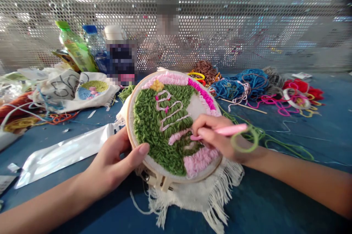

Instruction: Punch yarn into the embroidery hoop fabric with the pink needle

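My left hand [118, 157] grips the lower left rim of a round embroidery hoop [129, 114], its thumb on the front edge. White cloth with frayed edges [192, 197] is stretched in the hoop and hangs below it. Green loops, pink tufts, a magenta band and a small yellow patch cover much of the cloth; a bare white area shows at the upper right. In my right hand [217, 135] is a pink punch needle [232, 130], pointing left at the lower right of the design. Green yarn [254, 138] loops from its back end. Its tip is partly hidden.
Yarn tangles in blue [253, 80], brown [206, 70] and red [310, 89] lie at the back right, near a thin stick [243, 105]. Bottles [78, 50] and a stitched cloth [96, 91] stand or lie back left. A silvery packet [66, 153] lies left. Perforated metal [233, 17] closes the back.
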Demonstrator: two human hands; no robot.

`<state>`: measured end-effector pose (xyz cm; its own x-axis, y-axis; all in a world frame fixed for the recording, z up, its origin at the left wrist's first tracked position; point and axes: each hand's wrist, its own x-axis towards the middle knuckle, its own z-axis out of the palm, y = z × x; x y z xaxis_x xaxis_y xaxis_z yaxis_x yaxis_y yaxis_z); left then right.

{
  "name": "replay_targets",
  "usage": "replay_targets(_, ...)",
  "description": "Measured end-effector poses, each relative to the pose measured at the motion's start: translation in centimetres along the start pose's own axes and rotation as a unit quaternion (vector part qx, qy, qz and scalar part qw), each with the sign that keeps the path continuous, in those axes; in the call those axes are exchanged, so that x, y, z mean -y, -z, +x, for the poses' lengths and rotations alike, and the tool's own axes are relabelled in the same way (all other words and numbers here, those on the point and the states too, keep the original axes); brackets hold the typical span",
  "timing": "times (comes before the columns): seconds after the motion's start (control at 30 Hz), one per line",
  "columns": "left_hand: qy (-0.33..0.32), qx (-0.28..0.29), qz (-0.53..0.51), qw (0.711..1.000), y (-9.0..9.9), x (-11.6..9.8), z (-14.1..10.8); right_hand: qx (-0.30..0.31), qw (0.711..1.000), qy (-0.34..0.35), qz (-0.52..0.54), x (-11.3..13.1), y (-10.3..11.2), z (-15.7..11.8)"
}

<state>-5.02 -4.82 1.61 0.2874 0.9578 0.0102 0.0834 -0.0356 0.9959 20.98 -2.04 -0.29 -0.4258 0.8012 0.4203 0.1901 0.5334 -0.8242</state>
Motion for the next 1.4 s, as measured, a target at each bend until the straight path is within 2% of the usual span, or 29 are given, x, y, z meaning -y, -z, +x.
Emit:
replay_targets(0.07, 0.010, 0.006, 0.000, 1.000, 0.2, 0.1, 0.1, -0.079, 0.988, -0.062, 0.116, -0.4, 0.3, 0.2)
replay_targets(0.17, 0.014, 0.011, 0.001, 1.000, 0.5, 0.3, 0.2, -0.178, 0.956, -0.079, 0.219, -1.0, 0.6, 0.7)
replay_targets(0.3, 0.009, 0.033, -0.002, 0.999, 0.8, 0.6, 0.3, -0.209, 0.944, -0.086, 0.239, -1.2, 0.7, 1.1)
replay_targets(0.4, -0.013, 0.065, 0.000, 0.998, 1.0, 0.9, 0.4, -0.177, 0.962, -0.089, 0.187, -1.1, 0.6, 0.8)
replay_targets(0.47, -0.023, 0.079, 0.005, 0.997, 1.1, 1.0, 0.4, -0.119, 0.984, -0.068, 0.116, -0.7, 0.4, 0.3)
replay_targets(0.53, -0.031, 0.088, 0.012, 0.996, 1.2, 1.0, 0.5, -0.042, 0.999, -0.016, 0.014, -0.3, 0.1, -0.1)
replay_targets(0.6, -0.040, 0.097, 0.017, 0.994, 1.2, 0.9, 0.5, 0.021, 0.994, 0.056, -0.092, 0.0, -0.1, -0.3)
replay_targets(0.67, -0.044, 0.102, 0.013, 0.994, 1.2, 0.9, 0.5, 0.060, 0.984, 0.084, -0.145, 0.2, -0.2, -0.2)
replay_targets(0.73, -0.044, 0.103, 0.004, 0.994, 1.2, 0.9, 0.6, 0.054, 0.993, 0.038, -0.098, 0.2, -0.1, 0.0)
replay_targets(0.8, -0.046, 0.098, -0.002, 0.994, 1.1, 1.0, 0.6, -0.012, 0.999, -0.040, 0.027, -0.1, 0.2, 0.3)
replay_targets(0.9, -0.047, 0.083, -0.006, 0.995, 1.1, 1.0, 0.6, -0.150, 0.964, -0.090, 0.202, -0.7, 0.7, 0.8)
replay_targets(1.0, -0.045, 0.074, -0.012, 0.996, 1.1, 1.1, 0.5, -0.192, 0.940, -0.099, 0.265, -0.9, 1.0, 1.2)
replay_targets(1.1, -0.045, 0.074, -0.014, 0.996, 1.2, 1.2, 0.5, -0.171, 0.942, -0.108, 0.266, -0.9, 0.9, 1.3)
replay_targets(1.17, -0.045, 0.078, -0.016, 0.996, 1.2, 1.3, 0.5, -0.138, 0.955, -0.113, 0.239, -0.9, 0.9, 1.3)
replay_targets(1.3, -0.046, 0.088, -0.022, 0.995, 1.2, 1.4, 0.6, -0.047, 0.982, -0.097, 0.153, -0.6, 0.6, 1.1)
replay_targets(1.4, -0.053, 0.087, -0.015, 0.995, 1.3, 1.5, 0.7, 0.015, 0.997, -0.054, 0.054, -0.2, 0.2, 0.7)
